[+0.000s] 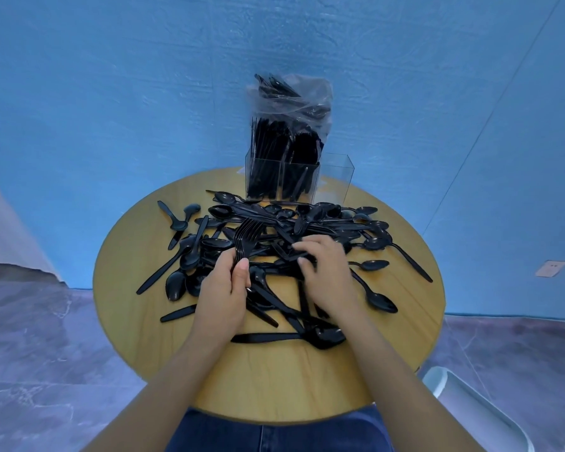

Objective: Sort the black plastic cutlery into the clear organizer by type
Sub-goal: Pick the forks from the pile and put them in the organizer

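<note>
A heap of black plastic cutlery [307,223], mostly spoons and knives, is spread over the round wooden table [144,337]. My left hand [224,291] grips a stacked bundle of black forks [246,233], tines pointing away from me. My right hand [327,272] reaches into the pile with curled fingers pinching a black piece [287,252]; which type it is I cannot tell. The clear organizer [335,177] stands at the table's far edge. Its left and middle compartments hold upright black cutlery; the right compartment looks bare.
A clear plastic bag [291,99] with more black cutlery sits behind the organizer against the blue wall. A white chair edge [477,409] shows at lower right. My blue-jeaned lap [274,432] is at the table's near edge.
</note>
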